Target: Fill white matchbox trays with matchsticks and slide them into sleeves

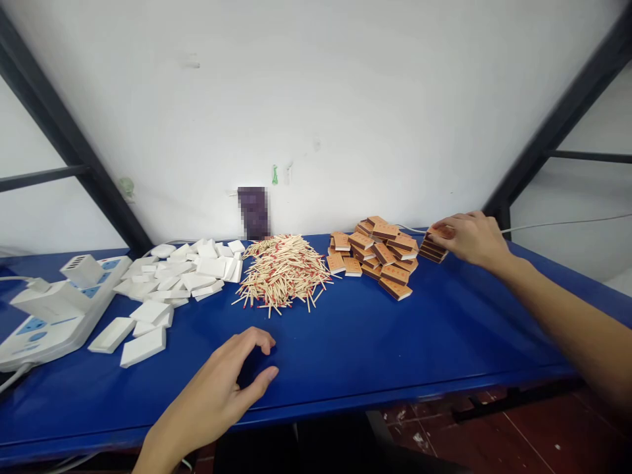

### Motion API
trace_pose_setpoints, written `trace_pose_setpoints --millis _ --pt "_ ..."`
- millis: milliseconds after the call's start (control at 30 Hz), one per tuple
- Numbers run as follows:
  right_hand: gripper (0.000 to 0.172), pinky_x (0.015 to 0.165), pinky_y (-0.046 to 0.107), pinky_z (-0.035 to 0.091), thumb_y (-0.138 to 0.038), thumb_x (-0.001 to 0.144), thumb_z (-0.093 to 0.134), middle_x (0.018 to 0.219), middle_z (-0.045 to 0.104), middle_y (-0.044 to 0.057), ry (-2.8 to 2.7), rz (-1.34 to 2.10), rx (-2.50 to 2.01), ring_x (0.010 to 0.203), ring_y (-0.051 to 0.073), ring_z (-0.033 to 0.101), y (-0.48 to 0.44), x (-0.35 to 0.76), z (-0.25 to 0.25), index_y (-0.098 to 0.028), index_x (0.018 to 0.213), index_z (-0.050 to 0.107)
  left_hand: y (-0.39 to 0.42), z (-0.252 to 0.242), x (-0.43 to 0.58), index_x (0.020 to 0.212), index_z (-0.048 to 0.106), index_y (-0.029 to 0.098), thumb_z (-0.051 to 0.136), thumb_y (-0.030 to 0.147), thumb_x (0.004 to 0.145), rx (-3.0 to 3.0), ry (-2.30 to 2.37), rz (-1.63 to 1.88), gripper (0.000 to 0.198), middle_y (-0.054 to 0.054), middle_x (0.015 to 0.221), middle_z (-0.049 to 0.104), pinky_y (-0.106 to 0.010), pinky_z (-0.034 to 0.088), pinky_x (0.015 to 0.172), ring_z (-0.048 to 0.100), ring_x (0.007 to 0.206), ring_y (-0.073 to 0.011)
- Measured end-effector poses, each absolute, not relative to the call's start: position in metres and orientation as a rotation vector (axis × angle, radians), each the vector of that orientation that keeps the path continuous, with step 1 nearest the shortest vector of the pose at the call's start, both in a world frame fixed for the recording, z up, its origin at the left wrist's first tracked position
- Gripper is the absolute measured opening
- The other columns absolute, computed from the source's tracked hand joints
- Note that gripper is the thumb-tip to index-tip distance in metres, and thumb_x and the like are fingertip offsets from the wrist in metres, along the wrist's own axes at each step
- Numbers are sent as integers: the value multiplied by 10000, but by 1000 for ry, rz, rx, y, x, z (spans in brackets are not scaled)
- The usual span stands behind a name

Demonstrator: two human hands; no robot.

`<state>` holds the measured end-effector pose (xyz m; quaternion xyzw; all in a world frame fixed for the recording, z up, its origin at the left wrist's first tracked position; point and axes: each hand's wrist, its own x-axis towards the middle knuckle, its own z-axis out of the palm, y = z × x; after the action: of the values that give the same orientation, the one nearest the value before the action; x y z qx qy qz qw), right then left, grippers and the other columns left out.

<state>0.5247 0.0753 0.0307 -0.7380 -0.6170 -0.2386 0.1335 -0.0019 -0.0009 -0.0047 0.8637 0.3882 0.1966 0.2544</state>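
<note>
My right hand [469, 238] reaches to the back right of the blue table [395, 342] and its fingers rest on top of a small stack of orange matchboxes [433, 250]. Just left of it lies a loose pile of orange matchboxes [380, 255]. A heap of red-tipped matchsticks [281, 270] sits mid-table. My left hand [222, 388] hovers near the front edge, fingers curled loosely apart, holding nothing.
Several white inner trays [178, 276] are scattered at the left. A white power strip with plugs [49, 309] sits at the far left edge. A white wall and black diagonal frame bars [74, 145] stand behind the table. Red floor shows below right.
</note>
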Motion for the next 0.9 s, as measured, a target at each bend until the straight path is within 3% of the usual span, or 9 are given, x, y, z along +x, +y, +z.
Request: trace_pose_setpoints --millis 100,267,400,467,567,700,800,900 --pt "257 694 389 315 -440 815 638 1014 741 137 -1790 -713 -2113 912 291 536 74 525 28 -230 903 757 0 -3 -1 1021 519 240 494 327 979 2408 1006 568 100 -46 1173 614 -343 492 925 592 1067 -208" --pt "173 751 418 365 -351 795 643 981 721 179 -1737 -728 -1995 887 291 558 70 515 29 -209 807 740 -1 -1 1 1006 563 231 505 298 968 2436 988 590 96 -49 1141 621 -339 496 914 603 1032 -204" --pt "258 837 415 424 -312 882 519 1028 696 223 -1703 -716 -1790 948 292 597 69 464 41 -145 934 708 -3 1 2 1006 557 223 505 288 972 2418 986 560 90 -58 1154 604 -354 475 934 585 1036 -207" --pt "306 817 347 461 -335 940 455 1026 702 165 -1776 -640 -1679 907 230 627 75 418 52 -148 1035 676 -3 2 3 993 555 223 507 289 972 2408 997 544 84 -54 1155 597 -355 466 940 579 1036 -206" --pt "297 755 267 485 -394 953 465 935 728 57 -2010 -445 -1557 805 161 649 101 337 69 -198 1004 682 -3 3 3 973 556 223 512 279 969 2399 1009 545 71 -48 1154 593 -349 458 946 579 1039 -202" --pt "324 828 327 488 -351 976 466 939 721 117 -2229 -180 -1634 892 206 651 165 245 80 -126 949 698 -5 4 3 971 568 229 537 263 954 2375 1014 543 50 -41 1150 602 -346 448 980 591 1040 -196" --pt "294 838 384 534 -369 943 586 1095 674 118 -2316 -95 -1721 954 220 647 209 206 74 -125 1090 660 -7 4 2 975 579 230 570 256 934 2352 1025 553 50 -38 1146 610 -340 452 989 595 1052 -197" --pt "367 864 442 546 -354 941 607 1252 597 100 -2365 -65 -1802 1041 228 624 236 187 65 -167 1255 571 -7 2 2 975 579 231 592 241 916 2345 1018 561 61 -30 1139 615 -346 453 998 598 1045 -194"
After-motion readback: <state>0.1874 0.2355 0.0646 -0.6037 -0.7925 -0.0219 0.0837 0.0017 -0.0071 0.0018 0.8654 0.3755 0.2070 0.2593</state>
